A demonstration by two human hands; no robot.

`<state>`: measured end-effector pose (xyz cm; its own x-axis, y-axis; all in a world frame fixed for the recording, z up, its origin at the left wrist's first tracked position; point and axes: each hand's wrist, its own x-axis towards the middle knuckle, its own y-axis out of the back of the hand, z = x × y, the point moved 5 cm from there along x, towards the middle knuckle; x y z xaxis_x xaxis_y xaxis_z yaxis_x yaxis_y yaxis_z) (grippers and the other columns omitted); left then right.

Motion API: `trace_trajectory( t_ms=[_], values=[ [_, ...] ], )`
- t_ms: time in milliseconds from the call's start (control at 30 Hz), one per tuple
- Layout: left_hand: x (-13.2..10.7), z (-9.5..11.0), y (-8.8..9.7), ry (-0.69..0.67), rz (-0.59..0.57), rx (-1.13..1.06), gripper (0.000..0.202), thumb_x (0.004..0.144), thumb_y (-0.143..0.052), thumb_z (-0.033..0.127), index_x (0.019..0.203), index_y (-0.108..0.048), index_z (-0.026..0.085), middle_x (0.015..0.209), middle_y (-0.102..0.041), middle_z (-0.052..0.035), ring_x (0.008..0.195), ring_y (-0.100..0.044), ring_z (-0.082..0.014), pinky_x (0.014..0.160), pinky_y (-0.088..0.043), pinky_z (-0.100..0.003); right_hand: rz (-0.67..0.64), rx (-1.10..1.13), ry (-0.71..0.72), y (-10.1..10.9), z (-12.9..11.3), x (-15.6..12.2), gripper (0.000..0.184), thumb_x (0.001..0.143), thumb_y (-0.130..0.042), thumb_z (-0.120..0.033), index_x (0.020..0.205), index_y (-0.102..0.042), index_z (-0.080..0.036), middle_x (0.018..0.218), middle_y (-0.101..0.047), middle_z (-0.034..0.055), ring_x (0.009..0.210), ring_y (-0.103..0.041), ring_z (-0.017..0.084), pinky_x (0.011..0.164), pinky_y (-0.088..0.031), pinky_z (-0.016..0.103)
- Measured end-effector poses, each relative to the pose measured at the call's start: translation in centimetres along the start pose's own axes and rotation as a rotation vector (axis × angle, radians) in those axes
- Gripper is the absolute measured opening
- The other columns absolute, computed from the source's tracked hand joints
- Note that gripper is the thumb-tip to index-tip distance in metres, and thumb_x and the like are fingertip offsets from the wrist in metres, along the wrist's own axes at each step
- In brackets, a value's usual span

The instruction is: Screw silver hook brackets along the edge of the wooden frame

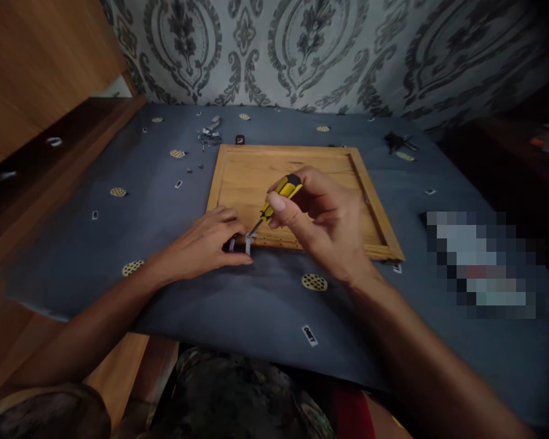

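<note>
A framed wooden panel (274,183), like a cabinet door, lies flat on the cloth-covered table. At its near edge sits a small grey metal fitting (248,245); whether it is a hinge or a bracket I cannot make out. My left hand (213,241) grips this fitting from the left, thumb below and fingers above, resting on the panel's edge. My right hand (327,219) is closed around the yellow and black handle of a screwdriver (281,196). The screwdriver slants down to the left, and its tip meets the top of the fitting. Any screw under the tip is too small to see.
Loose metal hardware (209,134) lies beyond the panel's far left corner, with small pieces (195,169) nearer. A dark object (399,143) rests at the back right. A blurred-out item (482,265) lies on the right. Wooden furniture (46,73) stands at the left.
</note>
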<state>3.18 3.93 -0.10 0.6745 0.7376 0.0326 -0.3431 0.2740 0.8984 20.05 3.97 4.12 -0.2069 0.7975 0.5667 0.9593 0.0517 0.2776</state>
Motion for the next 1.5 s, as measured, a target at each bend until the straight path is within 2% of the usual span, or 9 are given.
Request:
trace_trajectory(
  t_ms=[133,267,400,500,800,1100,1267,1367,1500],
  values=[
    [-0.1,-0.1,-0.1,-0.012,-0.002,-0.005,0.025,0.092,-0.075,0.041,0.100,-0.068,0.018,0.104,-0.062,-0.0052,0.104,-0.059,-0.0254,0.092,-0.048,-0.039,-0.100,0.093,-0.009,-0.1,0.1,0.2,0.032,0.089,-0.077,-0.051,0.090,-0.065,-0.022,0.081,-0.065,-0.0012,0.060,-0.063,0.011,0.053,-0.052,0.026],
    [0.0,-0.2,-0.2,-0.022,0.011,-0.018,0.025,0.093,-0.075,0.040,0.103,-0.068,0.018,0.113,-0.064,-0.0074,0.110,-0.059,-0.0270,0.099,-0.048,-0.043,-0.127,0.063,-0.004,-0.3,0.3,0.1,0.028,0.088,-0.078,-0.048,0.097,-0.068,-0.023,0.078,-0.065,-0.0027,0.058,-0.062,0.011,0.050,-0.051,0.025],
    [0.0,-0.2,-0.3,-0.030,0.021,-0.029,0.023,0.092,-0.075,0.040,0.100,-0.067,0.019,0.114,-0.065,-0.0070,0.112,-0.060,-0.0270,0.102,-0.048,-0.044,-0.137,-0.004,0.034,-0.3,0.3,0.1,0.029,0.092,-0.073,-0.051,0.091,-0.070,-0.022,0.083,-0.066,-0.0001,0.062,-0.060,0.012,0.054,-0.053,0.027],
    [0.0,-0.2,-0.2,-0.023,0.029,-0.042,0.022,0.092,-0.074,0.040,0.098,-0.067,0.020,0.114,-0.065,-0.0068,0.113,-0.059,-0.0271,0.103,-0.049,-0.045,-0.139,-0.055,0.051,-0.3,0.2,0.2,0.034,0.091,-0.072,-0.055,0.085,-0.069,-0.021,0.080,-0.063,-0.0001,0.066,-0.062,0.013,0.056,-0.052,0.027],
    [0.0,0.0,-0.1,-0.024,0.018,-0.045,0.024,0.091,-0.076,0.039,0.102,-0.069,0.019,0.120,-0.065,-0.0087,0.117,-0.060,-0.0284,0.106,-0.048,-0.046,-0.035,-0.144,0.088,-0.2,0.2,0.1,0.041,0.087,-0.076,-0.057,0.071,-0.057,-0.024,0.066,-0.058,-0.0013,0.059,-0.056,0.016,0.054,-0.047,0.031],
    [0.0,-0.1,-0.1,-0.026,0.009,-0.030,0.025,0.093,-0.073,0.042,0.102,-0.068,0.019,0.113,-0.065,-0.0075,0.112,-0.060,-0.0277,0.101,-0.049,-0.045,-0.011,-0.155,0.092,-0.2,-0.2,-0.3,0.035,0.090,-0.075,-0.051,0.074,-0.063,-0.023,0.075,-0.066,0.0008,0.064,-0.060,0.015,0.056,-0.051,0.031],
    [0.1,0.1,0.0,0.007,-0.010,-0.001,0.026,0.092,-0.075,0.043,0.097,-0.069,0.018,0.100,-0.061,-0.0054,0.100,-0.060,-0.0254,0.089,-0.049,-0.038,0.076,-0.114,0.053,0.5,-1.0,-0.5,0.025,0.095,-0.070,-0.049,0.089,-0.071,-0.024,0.078,-0.066,0.0016,0.065,-0.063,0.016,0.058,-0.054,0.032],
    [0.1,0.2,0.1,0.021,-0.010,-0.007,0.026,0.091,-0.077,0.041,0.099,-0.070,0.017,0.101,-0.062,-0.0056,0.102,-0.060,-0.0255,0.090,-0.048,-0.037,0.123,-0.106,0.034,0.9,-1.1,-0.4,0.026,0.096,-0.067,-0.051,0.099,-0.072,-0.026,0.080,-0.066,0.0013,0.063,-0.063,0.015,0.056,-0.053,0.031],
    [0.1,0.1,0.1,0.005,-0.006,-0.022,0.024,0.091,-0.076,0.040,0.097,-0.070,0.018,0.102,-0.063,-0.0057,0.105,-0.060,-0.0258,0.091,-0.048,-0.037,0.090,-0.105,0.039,0.7,-0.6,-0.1,0.028,0.097,-0.065,-0.052,0.102,-0.072,-0.025,0.082,-0.066,0.0016,0.062,-0.063,0.015,0.055,-0.053,0.031]
  ],
)
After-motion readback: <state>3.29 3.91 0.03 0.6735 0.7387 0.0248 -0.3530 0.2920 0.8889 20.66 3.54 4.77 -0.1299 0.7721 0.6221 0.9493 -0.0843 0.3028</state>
